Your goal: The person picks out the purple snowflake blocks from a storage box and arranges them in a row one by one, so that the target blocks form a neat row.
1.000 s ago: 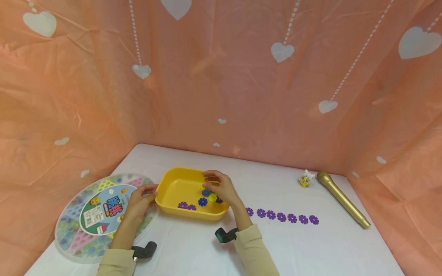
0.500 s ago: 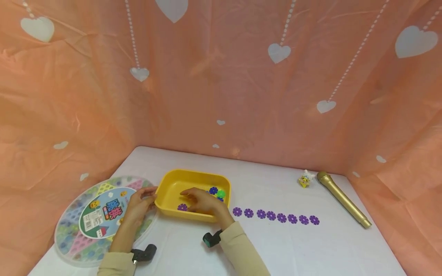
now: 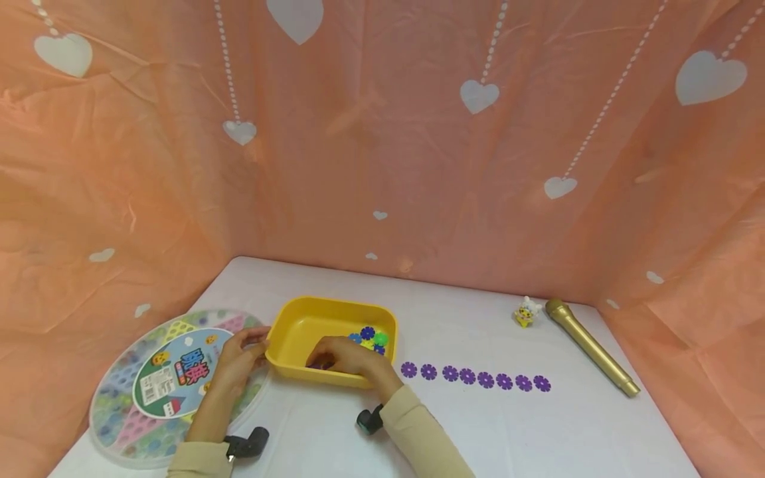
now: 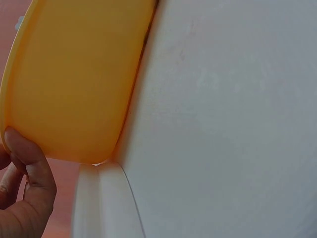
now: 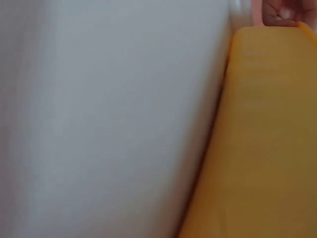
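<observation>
A yellow plastic basin [image 3: 293, 335] stands on the white table, with blue, green and yellow snowflake discs [image 3: 367, 333] at its right end. My left hand [image 3: 236, 358] holds the basin's left rim; in the left wrist view the thumb [image 4: 25, 146] lies against its corner. My right hand [image 3: 343, 355] reaches down inside the basin near its front wall. Its curled fingers pinch at a purple snowflake disc [image 3: 321, 365], mostly covered by them. The right wrist view shows the basin's outer wall [image 5: 267, 124], which hides the right fingers.
Several purple snowflake discs [image 3: 467, 376] lie in a row right of the basin. A round Chinese checkers box [image 3: 131, 431] sits under the left forearm. Farther right are a small toy figure [image 3: 526, 312] and a gold microphone [image 3: 592, 346]. Peach curtains [image 3: 382, 146] hang behind.
My right hand has moved left and down within the basin, from the right-end discs to the purple ones, and its fingers have curled in. The left hand stays on the rim.
</observation>
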A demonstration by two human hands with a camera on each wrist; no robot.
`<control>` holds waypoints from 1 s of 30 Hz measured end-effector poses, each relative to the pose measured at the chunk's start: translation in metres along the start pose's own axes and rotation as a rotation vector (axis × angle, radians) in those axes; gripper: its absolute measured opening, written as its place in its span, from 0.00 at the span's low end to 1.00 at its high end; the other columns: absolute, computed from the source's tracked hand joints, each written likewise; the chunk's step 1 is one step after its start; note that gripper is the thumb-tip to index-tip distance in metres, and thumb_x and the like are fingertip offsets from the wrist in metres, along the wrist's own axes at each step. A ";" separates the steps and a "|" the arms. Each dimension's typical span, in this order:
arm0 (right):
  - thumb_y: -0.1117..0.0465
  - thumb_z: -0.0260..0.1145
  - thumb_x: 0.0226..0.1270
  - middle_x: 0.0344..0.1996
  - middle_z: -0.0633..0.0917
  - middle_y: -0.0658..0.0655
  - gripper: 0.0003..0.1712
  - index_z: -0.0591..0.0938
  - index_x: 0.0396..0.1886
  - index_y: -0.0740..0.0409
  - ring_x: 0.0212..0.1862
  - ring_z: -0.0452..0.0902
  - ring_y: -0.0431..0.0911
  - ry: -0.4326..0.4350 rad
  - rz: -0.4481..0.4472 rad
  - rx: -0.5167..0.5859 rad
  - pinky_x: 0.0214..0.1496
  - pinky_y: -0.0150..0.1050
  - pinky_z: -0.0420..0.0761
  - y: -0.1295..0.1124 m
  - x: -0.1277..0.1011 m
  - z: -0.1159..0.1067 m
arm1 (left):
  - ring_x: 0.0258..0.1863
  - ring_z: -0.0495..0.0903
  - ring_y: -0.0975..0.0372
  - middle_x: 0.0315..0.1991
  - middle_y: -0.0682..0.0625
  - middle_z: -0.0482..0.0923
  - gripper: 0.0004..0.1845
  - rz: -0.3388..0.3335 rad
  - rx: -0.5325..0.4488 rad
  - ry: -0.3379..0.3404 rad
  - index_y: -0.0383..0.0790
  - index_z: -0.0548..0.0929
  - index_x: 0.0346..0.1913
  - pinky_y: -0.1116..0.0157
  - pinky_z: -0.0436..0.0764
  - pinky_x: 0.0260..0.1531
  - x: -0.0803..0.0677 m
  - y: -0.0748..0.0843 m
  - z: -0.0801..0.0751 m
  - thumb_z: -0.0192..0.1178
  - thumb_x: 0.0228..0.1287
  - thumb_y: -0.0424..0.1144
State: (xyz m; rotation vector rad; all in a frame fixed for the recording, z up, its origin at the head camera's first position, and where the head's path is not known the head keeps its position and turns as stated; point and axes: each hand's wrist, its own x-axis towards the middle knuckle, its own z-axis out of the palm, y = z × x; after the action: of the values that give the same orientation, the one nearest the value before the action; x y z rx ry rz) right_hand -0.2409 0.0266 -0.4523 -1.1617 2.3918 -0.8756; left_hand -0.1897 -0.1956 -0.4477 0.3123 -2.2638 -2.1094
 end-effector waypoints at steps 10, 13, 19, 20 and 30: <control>0.63 0.63 0.63 0.34 0.79 0.44 0.11 0.83 0.46 0.52 0.36 0.71 0.32 -0.019 -0.016 -0.054 0.43 0.21 0.73 0.002 0.005 0.004 | 0.31 0.74 0.65 0.43 0.46 0.69 0.21 -0.001 -0.007 0.004 0.25 0.66 0.60 0.70 0.78 0.29 -0.002 -0.002 0.000 0.50 0.65 0.26; 0.63 0.63 0.63 0.34 0.79 0.44 0.11 0.83 0.44 0.52 0.35 0.71 0.32 -0.013 -0.004 -0.064 0.43 0.22 0.73 0.002 0.005 0.005 | 0.31 0.73 0.65 0.42 0.46 0.69 0.21 0.003 -0.014 0.005 0.24 0.66 0.60 0.70 0.78 0.29 -0.002 -0.003 0.000 0.51 0.65 0.26; 0.59 0.67 0.60 0.33 0.81 0.42 0.11 0.83 0.43 0.52 0.36 0.72 0.32 0.115 0.039 0.002 0.43 0.24 0.74 0.002 0.003 0.002 | 0.30 0.73 0.66 0.40 0.48 0.70 0.21 0.013 -0.016 0.009 0.24 0.66 0.60 0.71 0.77 0.28 -0.002 -0.003 0.001 0.50 0.65 0.26; 0.58 0.68 0.58 0.33 0.81 0.42 0.12 0.83 0.43 0.52 0.35 0.72 0.33 0.149 0.048 0.033 0.42 0.24 0.75 0.001 0.002 0.000 | 0.29 0.73 0.66 0.39 0.48 0.70 0.20 0.013 -0.016 0.009 0.24 0.66 0.60 0.70 0.77 0.28 -0.002 -0.003 0.001 0.50 0.65 0.26; 0.62 0.71 0.55 0.32 0.82 0.52 0.17 0.82 0.45 0.61 0.35 0.75 0.39 0.450 -0.043 0.195 0.42 0.34 0.79 -0.005 -0.031 -0.041 | 0.31 0.73 0.65 0.44 0.44 0.68 0.21 0.004 0.004 -0.005 0.25 0.65 0.60 0.71 0.77 0.30 -0.003 0.002 0.001 0.50 0.66 0.26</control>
State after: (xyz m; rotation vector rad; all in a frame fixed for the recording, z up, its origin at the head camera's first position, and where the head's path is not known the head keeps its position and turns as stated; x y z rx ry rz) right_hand -0.2411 0.0645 -0.4166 -1.0284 2.5461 -1.4829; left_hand -0.1873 -0.1938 -0.4455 0.3028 -2.2699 -2.1059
